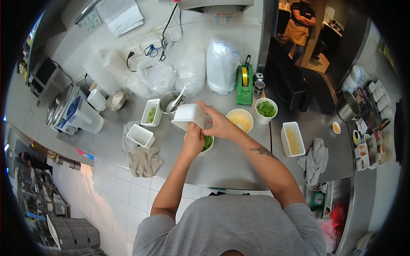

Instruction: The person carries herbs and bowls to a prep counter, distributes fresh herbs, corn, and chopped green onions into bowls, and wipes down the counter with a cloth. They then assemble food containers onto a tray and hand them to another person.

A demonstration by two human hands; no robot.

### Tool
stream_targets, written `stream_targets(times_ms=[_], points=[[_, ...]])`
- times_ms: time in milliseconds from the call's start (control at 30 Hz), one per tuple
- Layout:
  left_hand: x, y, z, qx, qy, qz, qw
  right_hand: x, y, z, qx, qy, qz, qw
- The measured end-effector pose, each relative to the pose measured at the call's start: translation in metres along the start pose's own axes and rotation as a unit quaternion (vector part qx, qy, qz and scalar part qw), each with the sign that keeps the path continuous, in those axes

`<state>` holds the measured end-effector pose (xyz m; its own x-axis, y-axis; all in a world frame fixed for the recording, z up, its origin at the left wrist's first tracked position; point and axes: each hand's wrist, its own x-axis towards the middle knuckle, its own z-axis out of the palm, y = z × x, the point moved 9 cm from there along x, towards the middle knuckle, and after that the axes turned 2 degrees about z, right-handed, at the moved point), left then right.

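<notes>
A white rectangular container (190, 115) is tilted above a round white tub of chopped green herbs (208, 143). My right hand (218, 123) grips the container by its right side, fingers at the top and thumb below. My left hand (194, 138) is curled at the container's lower edge, above the tub; its fingertips are partly hidden, and what they hold cannot be made out. Just right of my hands stands a round tub of pale yellow bits (243, 118). Behind the container is a metal bowl (164, 102) with a white-handled utensil.
A tub of green leaves (265, 112) and a green tape dispenser (244, 85) stand right. Leftward are a small container with green slices (151, 114), a white container (141, 135) and a cloth (146, 162). A container of yellowish contents (293, 140) sits right. A person (299, 25) stands beyond.
</notes>
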<state>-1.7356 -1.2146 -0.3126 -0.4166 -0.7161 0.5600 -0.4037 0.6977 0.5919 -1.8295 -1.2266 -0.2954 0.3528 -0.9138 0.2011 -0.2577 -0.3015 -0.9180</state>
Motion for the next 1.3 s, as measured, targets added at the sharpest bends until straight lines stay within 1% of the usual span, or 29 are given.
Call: stream_targets(times_ms=[67,167,267,367,467,567,667,767,867,967,1000,1067,1100,1167,1267,1300], points=[[-0.005,-0.002,0.004,0.005,-0.04,-0.01,0.999,-0.003,0.008,0.002,-0.004,0.001,0.014,1.0],[-0.004,0.003,-0.007,-0.01,-0.014,-0.026,1.0,-0.006,0.01,0.0,-0.003,0.012,0.022,1.0],[-0.001,-0.005,-0.013,-0.007,0.024,-0.119,0.993,-0.011,0.003,0.002,0.003,0.01,0.021,1.0],[-0.005,-0.022,0.004,-0.026,-0.041,-0.104,0.993,-0.008,0.006,0.001,0.015,0.009,0.02,1.0],[-0.008,-0.009,0.005,-0.067,-0.047,-0.043,0.996,-0.009,0.013,0.0,0.032,0.024,0.008,0.999],[-0.019,-0.009,0.003,0.018,-0.052,-0.045,0.997,-0.011,0.019,0.003,0.046,0.022,0.019,0.998],[-0.02,0.002,-0.013,0.109,0.003,-0.041,0.993,-0.014,0.018,0.001,0.039,0.02,0.039,0.998],[-0.018,0.002,-0.01,0.163,-0.027,-0.139,0.976,-0.016,0.007,0.004,0.038,0.016,0.035,0.999],[-0.03,-0.007,0.01,0.233,-0.099,-0.098,0.963,-0.013,0.004,0.005,0.018,0.013,0.021,1.0],[-0.044,-0.011,0.009,0.204,-0.086,-0.077,0.972,-0.017,0.003,0.004,-0.004,0.015,0.025,1.0],[-0.042,-0.008,0.004,0.191,-0.065,-0.066,0.977,-0.018,0.003,0.003,-0.01,0.016,0.029,0.999],[-0.038,-0.002,-0.005,0.165,-0.024,-0.046,0.985,-0.018,0.002,0.002,-0.032,0.025,-0.004,0.999],[-0.034,-0.001,-0.005,0.155,-0.028,-0.063,0.985,-0.018,0.001,0.003,-0.042,0.028,-0.021,0.999],[-0.026,-0.001,-0.005,0.138,-0.034,-0.096,0.985,-0.018,0.001,0.008,-0.018,0.013,0.004,1.0],[-0.029,-0.006,0.007,0.073,-0.078,-0.063,0.992,-0.019,0.01,0.012,0.024,0.001,0.03,0.999],[-0.024,-0.005,-0.001,0.031,-0.045,-0.078,0.995,-0.018,0.014,0.012,0.04,0.001,0.036,0.999]])
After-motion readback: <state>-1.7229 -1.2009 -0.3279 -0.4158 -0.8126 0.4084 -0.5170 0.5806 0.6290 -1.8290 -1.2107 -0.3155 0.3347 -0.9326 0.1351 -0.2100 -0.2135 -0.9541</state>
